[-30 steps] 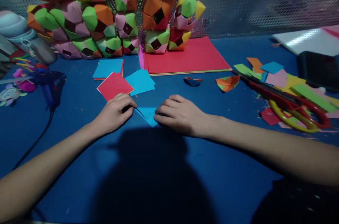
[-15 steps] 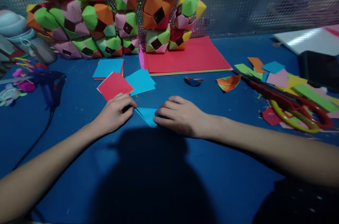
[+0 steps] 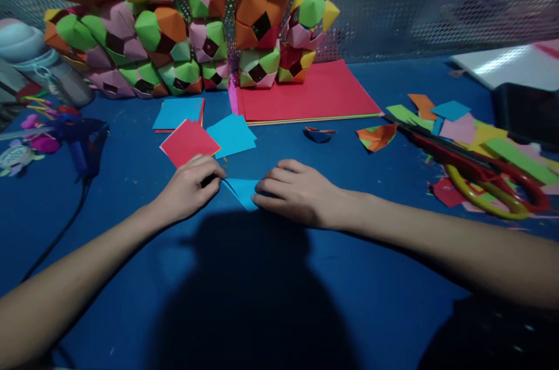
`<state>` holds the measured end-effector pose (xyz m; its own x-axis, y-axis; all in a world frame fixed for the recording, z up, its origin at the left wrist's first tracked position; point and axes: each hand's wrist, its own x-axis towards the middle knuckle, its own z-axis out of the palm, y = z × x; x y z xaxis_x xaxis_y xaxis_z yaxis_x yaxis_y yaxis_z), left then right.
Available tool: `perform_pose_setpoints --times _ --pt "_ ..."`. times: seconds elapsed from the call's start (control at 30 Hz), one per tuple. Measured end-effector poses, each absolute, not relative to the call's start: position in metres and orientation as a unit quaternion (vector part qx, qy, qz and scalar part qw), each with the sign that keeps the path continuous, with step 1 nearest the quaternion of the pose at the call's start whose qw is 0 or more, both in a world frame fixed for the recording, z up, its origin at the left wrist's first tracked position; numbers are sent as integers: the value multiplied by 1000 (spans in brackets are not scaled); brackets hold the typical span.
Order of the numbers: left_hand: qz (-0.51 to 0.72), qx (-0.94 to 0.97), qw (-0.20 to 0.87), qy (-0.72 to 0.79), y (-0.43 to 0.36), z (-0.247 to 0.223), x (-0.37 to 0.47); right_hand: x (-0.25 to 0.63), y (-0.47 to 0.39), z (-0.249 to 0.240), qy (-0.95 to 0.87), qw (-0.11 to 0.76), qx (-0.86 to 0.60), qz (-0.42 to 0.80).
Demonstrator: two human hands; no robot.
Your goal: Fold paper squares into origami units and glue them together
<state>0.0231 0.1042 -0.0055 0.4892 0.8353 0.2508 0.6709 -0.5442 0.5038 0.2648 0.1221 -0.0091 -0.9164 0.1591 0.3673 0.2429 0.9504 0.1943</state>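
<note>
Your left hand (image 3: 194, 183) pinches one corner and your right hand (image 3: 292, 192) holds the other end under curled fingers, so the paper (image 3: 244, 188) between them on the table (image 3: 100, 300) could crease crooked if either slips.

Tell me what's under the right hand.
A folded blue paper runs in under the right hand; only a part to the hand's left shows. How far it reaches beneath, and how that end is folded, cannot be seen: the hand covers it.
</note>
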Motion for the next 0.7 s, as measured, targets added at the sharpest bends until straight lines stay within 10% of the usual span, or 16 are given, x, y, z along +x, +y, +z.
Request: perform_pose_setpoints --times 0.7 --pt "243 845 172 445 104 -6 23 265 123 -11 -971 180 -99 -121"
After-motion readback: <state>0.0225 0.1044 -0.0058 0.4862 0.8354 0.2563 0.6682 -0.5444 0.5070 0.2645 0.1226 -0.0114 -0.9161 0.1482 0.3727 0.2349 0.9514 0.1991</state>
